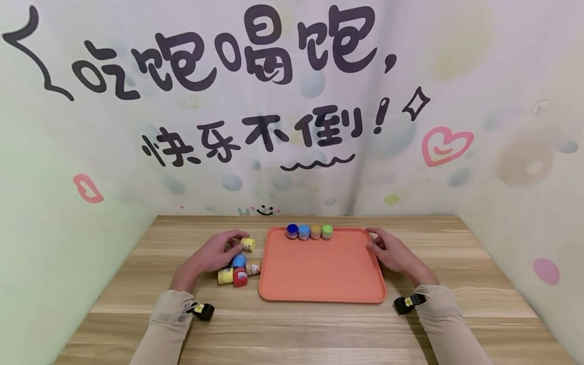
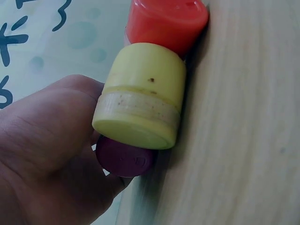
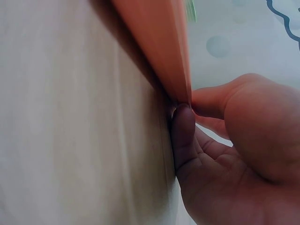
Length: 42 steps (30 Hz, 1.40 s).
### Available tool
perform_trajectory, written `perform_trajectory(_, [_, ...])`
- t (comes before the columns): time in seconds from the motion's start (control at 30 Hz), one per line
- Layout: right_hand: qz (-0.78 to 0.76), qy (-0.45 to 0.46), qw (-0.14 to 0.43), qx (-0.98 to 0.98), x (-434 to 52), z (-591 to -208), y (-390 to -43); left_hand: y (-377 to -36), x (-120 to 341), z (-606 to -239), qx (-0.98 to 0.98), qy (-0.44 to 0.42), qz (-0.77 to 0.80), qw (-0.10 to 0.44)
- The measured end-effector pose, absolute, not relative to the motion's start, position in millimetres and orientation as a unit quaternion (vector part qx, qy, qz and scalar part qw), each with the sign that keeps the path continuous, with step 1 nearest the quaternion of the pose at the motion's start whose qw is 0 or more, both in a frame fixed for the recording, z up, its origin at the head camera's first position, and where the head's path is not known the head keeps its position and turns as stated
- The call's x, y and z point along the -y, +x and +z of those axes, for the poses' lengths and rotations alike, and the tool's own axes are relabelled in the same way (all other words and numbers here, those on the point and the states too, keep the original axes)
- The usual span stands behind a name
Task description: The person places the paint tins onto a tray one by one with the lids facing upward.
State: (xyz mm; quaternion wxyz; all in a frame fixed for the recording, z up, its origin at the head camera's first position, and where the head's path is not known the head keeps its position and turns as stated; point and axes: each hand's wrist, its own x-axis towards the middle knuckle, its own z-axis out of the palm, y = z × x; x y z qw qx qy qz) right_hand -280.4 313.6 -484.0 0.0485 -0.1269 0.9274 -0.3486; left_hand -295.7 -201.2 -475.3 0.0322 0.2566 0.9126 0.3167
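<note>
My left hand [image 1: 220,252] pinches a small yellow jar [image 1: 248,244] between thumb and index finger, left of the orange tray [image 1: 321,268]. Just below that hand are a blue jar [image 1: 239,261], a tan jar [image 1: 253,266], a red jar [image 1: 240,277] and another yellow jar [image 1: 225,276]. The left wrist view has a yellow jar [image 2: 140,98] in front of the fingers and a dark purple lid [image 2: 125,158] behind it. On the tray's right side, my right hand [image 1: 391,251] grips the rim with thumb and fingers.
Along the tray's far edge stand a dark blue jar [image 1: 292,231], a light blue jar [image 1: 304,232], an orange-lidded jar [image 1: 316,232] and a green-lidded jar [image 1: 327,232] in a row. The wooden table [image 1: 292,334] meets a printed wall covering [image 1: 292,192] at the back.
</note>
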Motion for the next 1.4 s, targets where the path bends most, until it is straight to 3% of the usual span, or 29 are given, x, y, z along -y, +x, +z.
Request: perform_trajectory(1.4, [-0.349, -0.132, 0.042, -0.927, -315, -488, -282, -292, 168, -455, -0.898, 0.238, 0.369, -0.030])
